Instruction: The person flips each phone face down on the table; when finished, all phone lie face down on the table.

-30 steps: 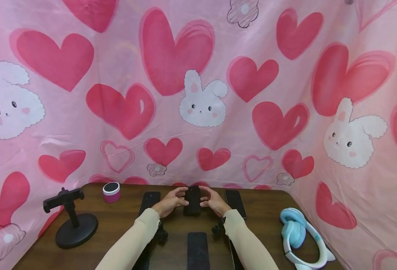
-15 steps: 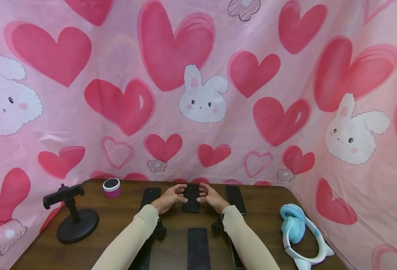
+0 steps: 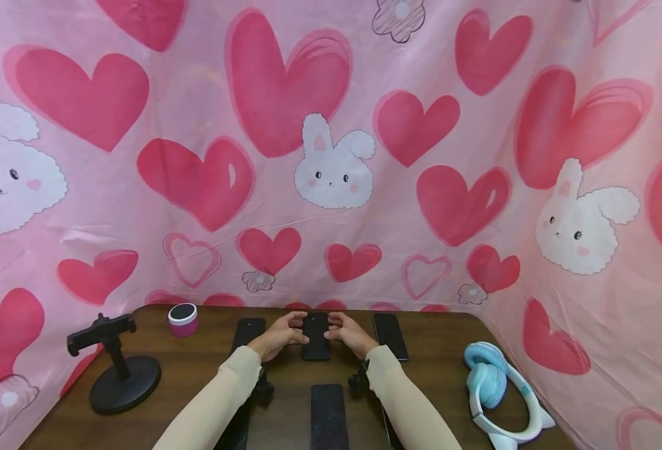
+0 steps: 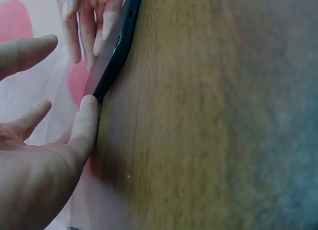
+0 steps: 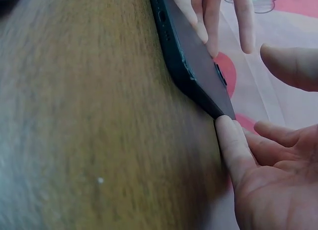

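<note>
A black phone [image 3: 316,337] lies at the far middle of the table, its back with the camera facing up. My left hand [image 3: 279,337] is at its left side and my right hand [image 3: 354,337] at its right. In the left wrist view, one fingertip touches the low edge of the phone [image 4: 115,56] while the other fingers spread loosely in the air. The right wrist view likewise has one fingertip against the edge of the phone [image 5: 191,66], the rest held off it. Neither hand curls around it.
Further phones lie around: a far-left phone [image 3: 248,331], a far-right phone [image 3: 390,335], a front-middle phone [image 3: 329,415], and others partly under the arms. A phone stand [image 3: 124,382] and a pink-and-white round container [image 3: 183,321] are left. Headphones [image 3: 489,382] lie right.
Compared with a second ago, the phone between the hands sits slightly further left, and both hands have shifted with it. The head view has tilted a little.
</note>
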### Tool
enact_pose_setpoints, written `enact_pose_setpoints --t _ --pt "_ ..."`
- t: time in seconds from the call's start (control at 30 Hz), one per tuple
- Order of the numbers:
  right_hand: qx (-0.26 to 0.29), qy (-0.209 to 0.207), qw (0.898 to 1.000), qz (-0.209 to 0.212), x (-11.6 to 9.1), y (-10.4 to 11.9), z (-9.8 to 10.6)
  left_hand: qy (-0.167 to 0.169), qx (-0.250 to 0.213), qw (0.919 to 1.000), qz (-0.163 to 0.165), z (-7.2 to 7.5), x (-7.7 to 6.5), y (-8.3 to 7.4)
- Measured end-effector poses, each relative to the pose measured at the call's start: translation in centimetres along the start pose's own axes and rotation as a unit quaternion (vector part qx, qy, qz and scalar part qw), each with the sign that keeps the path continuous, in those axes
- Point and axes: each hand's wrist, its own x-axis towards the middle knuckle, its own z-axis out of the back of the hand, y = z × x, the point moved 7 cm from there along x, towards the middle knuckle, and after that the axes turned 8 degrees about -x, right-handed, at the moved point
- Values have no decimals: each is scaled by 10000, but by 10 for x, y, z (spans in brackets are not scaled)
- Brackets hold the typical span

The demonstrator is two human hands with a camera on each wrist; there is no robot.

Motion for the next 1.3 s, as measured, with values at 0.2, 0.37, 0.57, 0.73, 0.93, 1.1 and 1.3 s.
enact_pose_setpoints --t 0.2,0.37,0.57,0.73,0.93,1.1,1.3 --pt "-66 -1 9999 -109 -1 -2 0 113 177 9998 -71 -2 0 -1" --pt "-116 -43 9999 -92 0 -1 1 33 287 9995 -107 -1 5 -2" --pt "-32 -25 10000 -76 0 -1 0 -88 200 9997 49 2 7 1" --pt "-96 -6 9999 -104 -2 -3 -2 -141 217 9996 64 2 2 0" --pt "-141 -91 9999 36 -2 0 -2 -145 371 9992 -56 3 0 -1" --pt "-281 -247 9991 206 -2 1 0 -336 809 9958 -262 2 -1 -4" --pt "-227 -439 9977 468 -5 8 11 -449 1051 9921 -520 -8 4 -18"
